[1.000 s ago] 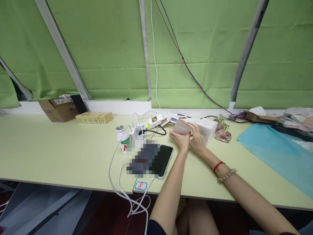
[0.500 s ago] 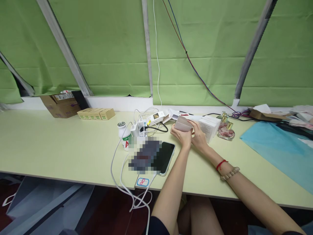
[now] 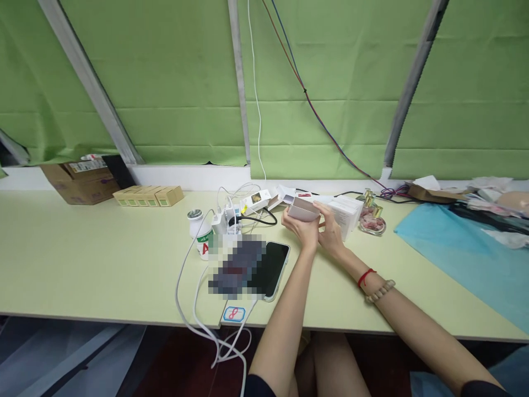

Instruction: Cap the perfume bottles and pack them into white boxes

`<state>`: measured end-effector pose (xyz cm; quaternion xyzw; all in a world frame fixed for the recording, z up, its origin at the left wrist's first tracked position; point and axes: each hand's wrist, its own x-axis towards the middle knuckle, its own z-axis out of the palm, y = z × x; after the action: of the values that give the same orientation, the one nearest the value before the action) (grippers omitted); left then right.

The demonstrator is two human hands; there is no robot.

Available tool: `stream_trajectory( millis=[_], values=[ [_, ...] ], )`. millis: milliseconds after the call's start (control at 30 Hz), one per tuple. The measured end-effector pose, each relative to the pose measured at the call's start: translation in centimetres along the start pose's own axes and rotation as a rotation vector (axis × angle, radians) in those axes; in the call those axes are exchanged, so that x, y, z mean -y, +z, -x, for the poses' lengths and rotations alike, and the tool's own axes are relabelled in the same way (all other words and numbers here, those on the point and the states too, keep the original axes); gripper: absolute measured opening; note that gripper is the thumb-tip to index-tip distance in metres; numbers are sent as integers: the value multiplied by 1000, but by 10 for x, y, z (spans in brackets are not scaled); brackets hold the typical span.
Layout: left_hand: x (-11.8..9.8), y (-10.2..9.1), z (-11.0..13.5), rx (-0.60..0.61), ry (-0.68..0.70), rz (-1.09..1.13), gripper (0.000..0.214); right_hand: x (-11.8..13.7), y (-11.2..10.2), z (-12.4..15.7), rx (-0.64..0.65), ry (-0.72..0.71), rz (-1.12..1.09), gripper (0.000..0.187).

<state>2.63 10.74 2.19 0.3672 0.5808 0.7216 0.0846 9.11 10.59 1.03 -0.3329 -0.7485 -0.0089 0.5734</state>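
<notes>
A small pinkish-beige box (image 3: 303, 209) is held just above the pale green table (image 3: 103, 259), between both of my hands. My left hand (image 3: 301, 229) cups it from below and the left, fingers curled round it. My right hand (image 3: 329, 231) grips its right end, fingers closed on it. A red string and a bead bracelet (image 3: 378, 290) circle my right wrist. Right behind the box stands a white box (image 3: 346, 212), and beside that some perfume bottles with gold caps (image 3: 371, 218).
A dark phone (image 3: 270, 263) lies left of my arms beside a blurred patch, with white cables (image 3: 194, 309) trailing over the front edge. Further off: a small white bottle (image 3: 199, 231), chargers (image 3: 227, 218), yellow boxes (image 3: 144, 196), a cardboard carton (image 3: 80, 182), a blue sheet (image 3: 467, 259).
Both hands keep the same hold on the small box. The view has shifted slightly, so everything sits a little further left.
</notes>
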Motion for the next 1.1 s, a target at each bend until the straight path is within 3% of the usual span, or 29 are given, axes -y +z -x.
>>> stream_trajectory(
  millis=[133, 367, 567, 767, 1100],
  values=[
    [-2, -1, -1, -33, -62, 17, 83, 1, 6, 3, -48, 50, -71, 54],
    [1, -3, -5, -87, -104, -132, 79, 2, 8, 5, 75, 209, -76, 75],
    [3, -4, -5, -32, -145, -215, 82, 1, 8, 5, 126, 206, -128, 69],
    [1, -3, -5, 79, -147, -92, 78, 3, 8, 4, 114, 211, -106, 57],
    [-6, -10, -4, 102, -140, -133, 76, 7, 8, 4, 129, 236, -68, 57]
  ],
)
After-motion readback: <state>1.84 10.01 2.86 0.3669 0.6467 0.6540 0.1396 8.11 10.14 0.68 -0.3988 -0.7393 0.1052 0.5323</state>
